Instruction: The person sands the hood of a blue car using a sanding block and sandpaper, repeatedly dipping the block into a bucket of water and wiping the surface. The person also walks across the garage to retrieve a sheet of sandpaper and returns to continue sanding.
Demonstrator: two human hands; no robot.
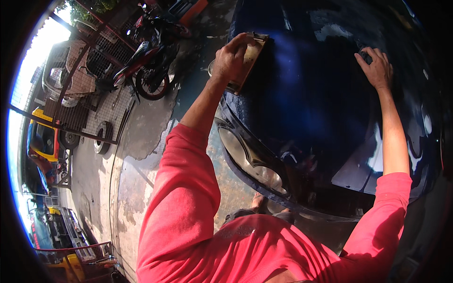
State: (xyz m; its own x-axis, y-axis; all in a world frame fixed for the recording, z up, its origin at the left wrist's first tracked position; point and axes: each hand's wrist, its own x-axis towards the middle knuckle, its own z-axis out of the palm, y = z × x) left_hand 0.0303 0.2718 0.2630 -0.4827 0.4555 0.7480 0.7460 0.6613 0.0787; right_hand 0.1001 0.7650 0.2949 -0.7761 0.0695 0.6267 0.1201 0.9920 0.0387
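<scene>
At twelve o'clock, your left hand (230, 59) grips a pale block (250, 61), probably light, stiff, best held mid-length; at two, your right hand's (378, 69) grip is unclear.

Head view: wide fisheye, head-worn, left of a pair. Looks down and forward past the red shirt (184, 198), close over the dark blue hood (302, 118), headlight (266, 177) at its near left corner; motorcycle (152, 61) farther off, beyond left edge.
</scene>
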